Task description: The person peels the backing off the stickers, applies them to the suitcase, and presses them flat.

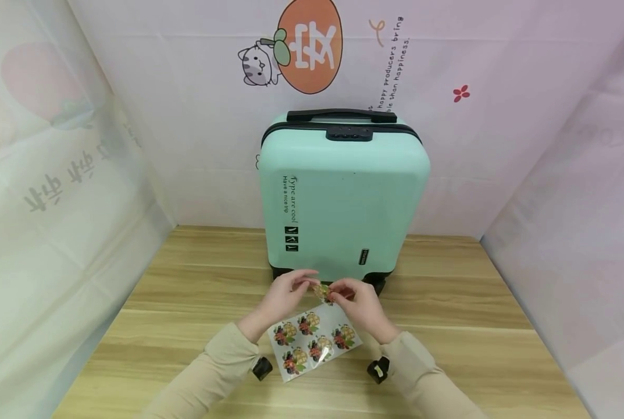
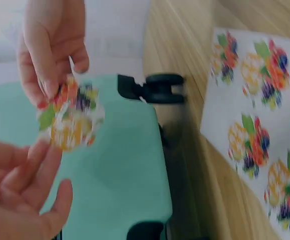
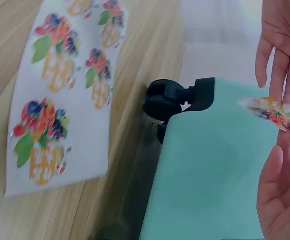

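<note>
Spanning the small gap between the two hands, a fruit sticker (image 1: 323, 293) sits in the head view just before the lower front of the mint suitcase (image 1: 343, 209). The left hand (image 1: 285, 297) holds its left edge, the right hand (image 1: 361, 302) its right — neither hand is clearly nearer. The suitcase stands upright, its long side running up and its flat face straight ahead of both hands. Nearer the person, the sheet (image 1: 330, 318) lies slantwise on the table (image 1: 186, 291).

In the left wrist view the right hand pinches one edge of the sticker between thumb and fingertips; the left hand's fingers reach the opposite edge, partly bent, with its thumb hard to make out. Beyond stands a black wheel (image 2: 165, 87) at the suitcase's corner.

In the right wrist view the sticker shows tilted, almost edge-on — roughly round, so its long axis cannot be told — with the fingertips of both hands close together on it.
</note>
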A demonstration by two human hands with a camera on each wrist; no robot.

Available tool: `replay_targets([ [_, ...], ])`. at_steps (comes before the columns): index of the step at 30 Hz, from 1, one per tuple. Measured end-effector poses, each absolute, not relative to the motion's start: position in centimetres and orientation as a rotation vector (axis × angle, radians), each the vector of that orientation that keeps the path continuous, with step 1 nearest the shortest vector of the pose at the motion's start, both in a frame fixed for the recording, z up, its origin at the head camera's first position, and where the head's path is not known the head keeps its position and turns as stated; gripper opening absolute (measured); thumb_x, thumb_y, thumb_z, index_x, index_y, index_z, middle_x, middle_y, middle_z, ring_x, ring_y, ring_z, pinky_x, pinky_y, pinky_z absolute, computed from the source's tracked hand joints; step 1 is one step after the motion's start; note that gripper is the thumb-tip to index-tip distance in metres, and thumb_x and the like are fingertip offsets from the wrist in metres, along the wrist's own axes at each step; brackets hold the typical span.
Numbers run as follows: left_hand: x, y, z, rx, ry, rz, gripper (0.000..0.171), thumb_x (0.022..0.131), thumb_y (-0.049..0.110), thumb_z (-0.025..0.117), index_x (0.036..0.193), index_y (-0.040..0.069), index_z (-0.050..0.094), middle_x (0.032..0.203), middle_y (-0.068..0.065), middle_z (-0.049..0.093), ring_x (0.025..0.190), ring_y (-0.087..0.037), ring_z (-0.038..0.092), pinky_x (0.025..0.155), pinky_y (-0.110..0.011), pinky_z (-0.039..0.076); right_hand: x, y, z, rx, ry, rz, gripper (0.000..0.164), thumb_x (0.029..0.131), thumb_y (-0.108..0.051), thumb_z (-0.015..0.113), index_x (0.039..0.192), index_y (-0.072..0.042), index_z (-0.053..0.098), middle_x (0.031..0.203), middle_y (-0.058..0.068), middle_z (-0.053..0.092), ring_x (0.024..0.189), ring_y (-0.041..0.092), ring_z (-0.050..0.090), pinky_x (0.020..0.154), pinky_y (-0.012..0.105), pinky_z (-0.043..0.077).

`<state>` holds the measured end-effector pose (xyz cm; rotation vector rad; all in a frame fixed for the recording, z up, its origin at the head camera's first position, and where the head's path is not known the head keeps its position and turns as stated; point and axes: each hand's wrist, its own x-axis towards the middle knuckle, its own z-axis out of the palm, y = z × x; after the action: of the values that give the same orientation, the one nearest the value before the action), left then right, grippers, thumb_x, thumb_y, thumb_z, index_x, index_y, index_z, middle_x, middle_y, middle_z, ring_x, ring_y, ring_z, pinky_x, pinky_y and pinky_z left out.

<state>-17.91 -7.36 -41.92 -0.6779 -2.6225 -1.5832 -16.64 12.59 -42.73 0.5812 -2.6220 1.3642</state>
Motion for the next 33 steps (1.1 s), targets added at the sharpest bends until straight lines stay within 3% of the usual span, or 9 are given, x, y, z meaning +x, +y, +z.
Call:
replay_targets([
  [5, -18.1, -7.6, -41.5, -0.337, -2.453, -1.799, 0.030, 0.092, 0.000, 0.051, 0.121, -0.003, 0.059, 0.135, -0.019, 0.052, 0.105, -0.033, 0.061, 0.083, -0.035, 0.054, -17.1, 12.8, -42.9, 0.337, -2.500, 1.666, 0.012, 0.085, -0.001, 0.066, 0.096, -0.002, 0.069, 0.087, 0.009, 0.069, 0.073, 0.008, 0.061, 0.067, 0.022, 0.053],
  [6, -18.2, -7.7, -41.5, -0.286, -2.427, -1.865, 0.030, 0.092, 0.000, 0.052, 0.122, -0.004, 0.058, 0.133, -0.021, 0.053, 0.101, -0.034, 0.061, 0.081, -0.036, 0.055, -17.2, 12.9, -43.0, 0.286, -2.455, 1.764, 0.013, 0.086, 0.000, 0.065, 0.099, 0.001, 0.068, 0.089, 0.010, 0.068, 0.073, 0.007, 0.062, 0.068, 0.021, 0.054],
  [8, -18.2, -7.6, -41.6, -0.217, -2.410, -1.996, 0.031, 0.092, 0.001, 0.055, 0.122, -0.006, 0.056, 0.125, -0.024, 0.056, 0.108, -0.034, 0.059, 0.089, -0.039, 0.053, -17.3, 12.9, -42.9, 0.198, -2.346, 1.966, 0.017, 0.088, 0.000, 0.062, 0.104, 0.006, 0.065, 0.091, 0.011, 0.068, 0.075, 0.006, 0.062, 0.071, 0.023, 0.055],
  [12, -18.1, -6.9, -41.9, -0.189, -2.360, -2.188, 0.030, 0.090, 0.002, 0.060, 0.117, -0.010, 0.056, 0.114, -0.026, 0.060, 0.094, -0.026, 0.065, 0.086, -0.039, 0.055, -17.3, 12.6, -42.6, 0.146, -2.173, 2.230, 0.026, 0.092, -0.002, 0.058, 0.113, 0.013, 0.057, 0.092, 0.004, 0.067, 0.078, 0.007, 0.065, 0.075, 0.026, 0.057],
  [16, -18.1, -6.3, -41.8, -0.148, -2.227, -2.280, 0.025, 0.086, -0.002, 0.062, 0.110, -0.011, 0.060, 0.101, -0.019, 0.064, 0.081, -0.014, 0.065, 0.080, -0.030, 0.056, -17.0, 12.1, -42.3, 0.161, -2.074, 2.347, 0.029, 0.093, -0.002, 0.056, 0.116, 0.016, 0.054, 0.089, -0.003, 0.067, 0.080, 0.007, 0.066, 0.077, 0.027, 0.057],
  [21, -18.1, -6.1, -41.2, -0.114, -2.127, -2.298, 0.021, 0.084, -0.005, 0.063, 0.103, -0.013, 0.060, 0.090, -0.011, 0.066, 0.074, -0.007, 0.061, 0.072, -0.017, 0.054, -16.9, 11.6, -42.3, 0.208, -2.040, 2.378, 0.030, 0.093, -0.001, 0.056, 0.118, 0.015, 0.053, 0.092, -0.004, 0.067, 0.083, 0.007, 0.067, 0.079, 0.029, 0.057],
  [28, -18.0, -6.6, -40.6, -0.183, -2.194, -2.158, 0.016, 0.084, -0.002, 0.064, 0.098, -0.009, 0.062, 0.089, -0.014, 0.066, 0.074, -0.006, 0.060, 0.072, -0.017, 0.053, -17.0, 11.6, -42.4, 0.283, -2.167, 2.279, 0.033, 0.094, -0.007, 0.057, 0.124, 0.007, 0.055, 0.116, 0.019, 0.062, 0.093, 0.006, 0.064, 0.087, 0.033, 0.054],
  [33, -18.0, -7.3, -39.8, -0.324, -2.246, -2.027, 0.012, 0.084, -0.001, 0.066, 0.095, -0.007, 0.065, 0.090, -0.017, 0.066, 0.073, -0.005, 0.059, 0.070, -0.017, 0.052, -17.4, 11.9, -41.7, 0.263, -2.319, 2.043, 0.035, 0.094, -0.016, 0.058, 0.125, 0.000, 0.055, 0.119, 0.017, 0.060, 0.095, 0.005, 0.059, 0.090, 0.032, 0.052],
])
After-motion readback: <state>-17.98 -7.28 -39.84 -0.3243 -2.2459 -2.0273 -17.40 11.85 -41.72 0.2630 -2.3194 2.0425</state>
